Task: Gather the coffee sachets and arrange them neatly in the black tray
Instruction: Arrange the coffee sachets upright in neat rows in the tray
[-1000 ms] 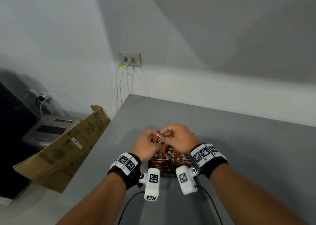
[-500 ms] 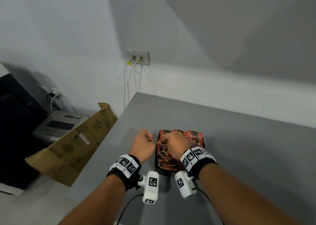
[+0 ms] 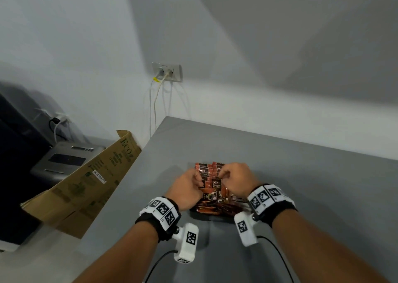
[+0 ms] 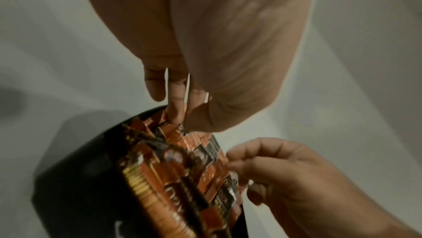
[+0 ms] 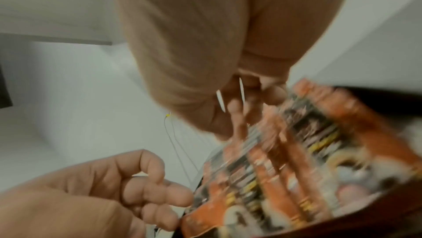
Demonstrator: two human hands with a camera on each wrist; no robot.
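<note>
Several orange-and-brown coffee sachets (image 3: 212, 185) stand packed on edge in the black tray (image 3: 215, 217) on the grey table. My left hand (image 3: 199, 180) is at the pack's left side, its thumb and curled fingers pinching the sachet tops (image 4: 194, 139). My right hand (image 3: 221, 176) is at the pack's right side and pinches the upper edge of a sachet (image 5: 262, 133). In the left wrist view the tray's dark wall (image 4: 80, 187) curves below the pack, and my right hand's fingers (image 4: 246, 162) are curled at its edge. The right wrist view is blurred.
The grey table (image 3: 301, 185) ends at the white wall behind. A flattened cardboard box (image 3: 86, 185) leans at the table's left edge, with a grey machine (image 3: 64, 160) beyond it. Cables hang from a wall socket (image 3: 167, 71).
One second ago both hands held one sachet above the tray. Then the left hand drew aside as a fist while the right pushed the sachet in. Now both hands are back on the pack.
</note>
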